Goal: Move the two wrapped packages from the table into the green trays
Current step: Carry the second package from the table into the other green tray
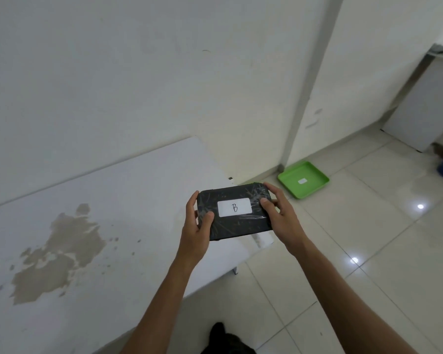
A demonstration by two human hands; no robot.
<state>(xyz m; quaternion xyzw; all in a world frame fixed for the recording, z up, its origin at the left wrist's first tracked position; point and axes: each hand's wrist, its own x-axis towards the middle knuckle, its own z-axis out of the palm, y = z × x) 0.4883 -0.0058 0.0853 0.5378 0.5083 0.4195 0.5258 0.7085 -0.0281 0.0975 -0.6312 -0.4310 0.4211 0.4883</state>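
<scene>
Head view: we grip a black plastic-wrapped package labelled B (234, 212) in left hand (197, 226) and right hand (279, 215), above a stained white table (87, 213); a green square tray (315, 172) sits on the glossy tiled floor (368, 238).

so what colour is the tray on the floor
Bright green tray, white label inside; head view.

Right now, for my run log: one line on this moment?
both hands hold package B | above table corner | green tray on floor, holds no package
</scene>
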